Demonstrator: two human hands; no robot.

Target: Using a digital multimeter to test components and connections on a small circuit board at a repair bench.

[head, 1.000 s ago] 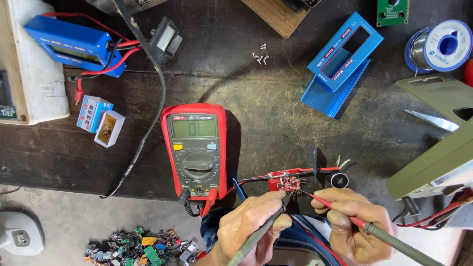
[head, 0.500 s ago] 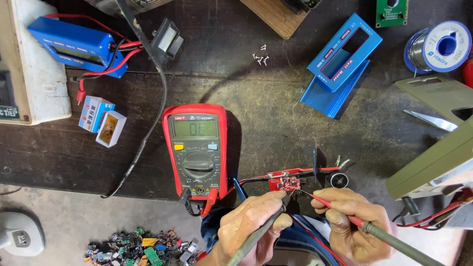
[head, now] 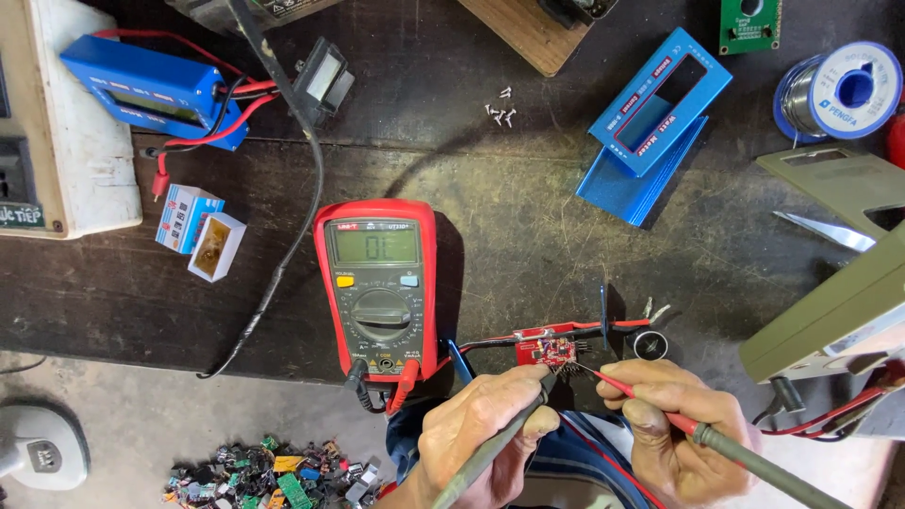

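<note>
My left hand (head: 485, 429) grips a dark test probe (head: 500, 443) whose tip touches a small red circuit board (head: 551, 351) at the bench's near edge. My right hand (head: 674, 429) holds a red test probe (head: 650, 405), its tip on the same board from the right. Red and black wires run off the board, and a small round black part (head: 649, 344) lies just right of it. A red multimeter (head: 381, 287) lies flat to the left of the board, with both probe leads plugged in at its bottom and its screen lit.
A blue metal case in two pieces (head: 650, 127) lies at the back right, near a solder spool (head: 842, 92). A blue box with red leads (head: 151, 90) and a small open carton (head: 200, 231) sit left. Loose screws (head: 500, 113) lie at the back; scrap parts (head: 269, 476) litter the floor.
Both hands and probes have stayed on the board. The reading on the multimeter's screen has changed.
</note>
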